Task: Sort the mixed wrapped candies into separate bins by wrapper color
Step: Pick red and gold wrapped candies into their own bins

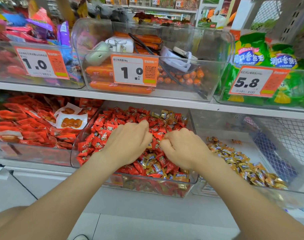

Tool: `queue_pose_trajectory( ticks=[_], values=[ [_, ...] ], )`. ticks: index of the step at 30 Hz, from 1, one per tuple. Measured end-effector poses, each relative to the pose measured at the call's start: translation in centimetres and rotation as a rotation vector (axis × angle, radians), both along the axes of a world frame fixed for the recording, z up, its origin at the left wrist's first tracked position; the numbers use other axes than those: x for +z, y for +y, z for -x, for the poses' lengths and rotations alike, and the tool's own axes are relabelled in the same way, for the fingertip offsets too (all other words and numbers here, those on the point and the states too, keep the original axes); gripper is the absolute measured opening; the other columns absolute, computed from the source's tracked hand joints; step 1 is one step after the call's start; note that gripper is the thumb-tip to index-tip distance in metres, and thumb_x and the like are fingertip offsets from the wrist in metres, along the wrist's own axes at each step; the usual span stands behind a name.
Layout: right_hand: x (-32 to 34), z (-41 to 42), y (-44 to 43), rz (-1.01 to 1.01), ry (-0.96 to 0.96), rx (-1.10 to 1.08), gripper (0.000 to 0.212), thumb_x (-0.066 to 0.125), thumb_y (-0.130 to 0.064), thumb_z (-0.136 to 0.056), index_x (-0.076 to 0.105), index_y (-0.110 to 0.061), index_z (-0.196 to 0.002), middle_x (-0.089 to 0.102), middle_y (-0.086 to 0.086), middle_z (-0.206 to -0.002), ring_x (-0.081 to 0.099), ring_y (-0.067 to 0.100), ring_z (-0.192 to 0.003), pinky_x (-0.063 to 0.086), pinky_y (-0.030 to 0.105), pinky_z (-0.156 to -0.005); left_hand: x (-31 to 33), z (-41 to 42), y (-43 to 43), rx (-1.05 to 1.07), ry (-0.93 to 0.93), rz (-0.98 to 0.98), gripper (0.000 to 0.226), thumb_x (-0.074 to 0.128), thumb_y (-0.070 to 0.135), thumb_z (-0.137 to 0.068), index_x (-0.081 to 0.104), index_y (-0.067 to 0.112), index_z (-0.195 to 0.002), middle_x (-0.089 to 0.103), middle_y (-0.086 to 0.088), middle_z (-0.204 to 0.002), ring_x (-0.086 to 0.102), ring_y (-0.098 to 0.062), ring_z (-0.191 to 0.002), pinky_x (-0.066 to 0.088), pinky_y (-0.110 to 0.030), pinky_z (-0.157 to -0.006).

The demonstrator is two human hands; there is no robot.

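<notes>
Left hand [128, 142] and right hand [182, 148], both curled, dig in one mixed candy bin [73, 155].

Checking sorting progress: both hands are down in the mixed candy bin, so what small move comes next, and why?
Likely lift the right hand with a gold candy and carry it to the right bin, which holds gold candies. Gold wrappers lie among red ones in the mixed bin; whether the left hand or the right grips one is hidden.
</notes>
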State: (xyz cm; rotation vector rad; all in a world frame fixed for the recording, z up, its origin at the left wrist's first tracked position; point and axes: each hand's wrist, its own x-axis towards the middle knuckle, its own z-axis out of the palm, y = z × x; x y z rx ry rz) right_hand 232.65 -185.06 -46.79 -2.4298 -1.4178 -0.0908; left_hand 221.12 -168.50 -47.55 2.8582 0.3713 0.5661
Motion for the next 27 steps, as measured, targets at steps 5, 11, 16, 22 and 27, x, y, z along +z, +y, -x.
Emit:
queue_pose_trajectory(
  ticks=[5,11,16,22,27],
  values=[
    [0.3,-1.4,-0.1,-0.077,0.076,0.051,0.054,0.039,-0.057,-0.108,0.050,-0.021,-0.069,0.052,-0.002,-0.054,0.050,0.015,-0.052,0.042,0.035,-0.054,-0.4,0.1,0.5,-0.030,0.055,0.040,0.037,0.038,0.057,-0.107,0.040,0.027,-0.086,0.056,0.004,-0.068,0.057,-0.027,-0.064,0.038,-0.041,-0.053],
    [0.5,-1.8,-1.5,0.039,0.123,0.118,0.022,0.046,-0.023,-0.109,0.068,-0.024,-0.112,0.072,-0.002,-0.077,0.062,0.006,-0.062,0.046,0.026,-0.062,0.2,0.8,0.8,-0.184,0.066,0.417,0.009,0.062,0.030,-0.104,0.056,0.031,-0.098,0.068,0.005,-0.080,0.065,-0.007,-0.067,0.054,-0.028,-0.062],
    [1.2,-1.2,-1.8,0.096,0.159,0.162,0.031,0.046,-0.014,-0.098,0.069,-0.034,-0.095,0.059,-0.007,-0.058,0.052,0.005,-0.052,0.046,0.035,-0.058,-0.4,0.5,-0.1,-0.155,0.247,0.084,0.038,0.046,0.057,-0.105,0.056,0.029,-0.082,0.060,0.006,-0.069,0.056,-0.012,-0.066,0.048,-0.039,-0.059],
    [2.7,-0.6,-2.3,0.439,-0.007,0.222,0.012,0.082,-0.044,-0.084,0.076,-0.039,-0.093,0.061,-0.016,-0.070,0.056,0.002,-0.075,0.043,0.028,-0.063,-0.2,-0.1,-1.6,-0.139,0.332,-0.058,0.033,0.049,0.060,-0.103,0.062,0.031,-0.093,0.061,0.008,-0.070,0.060,-0.017,-0.073,0.037,-0.032,-0.055],
    [2.2,0.6,-1.4,0.657,-0.136,0.206,0.025,0.075,-0.038,-0.087,0.063,-0.021,-0.073,0.065,-0.009,-0.078,0.060,0.020,-0.081,0.043,0.030,-0.067,-0.6,-0.6,-1.8,-0.118,0.441,-0.114,0.037,0.064,0.066,-0.092,0.068,0.030,-0.097,0.067,0.008,-0.086,0.066,-0.022,-0.088,0.043,-0.033,-0.065]
  ],
)
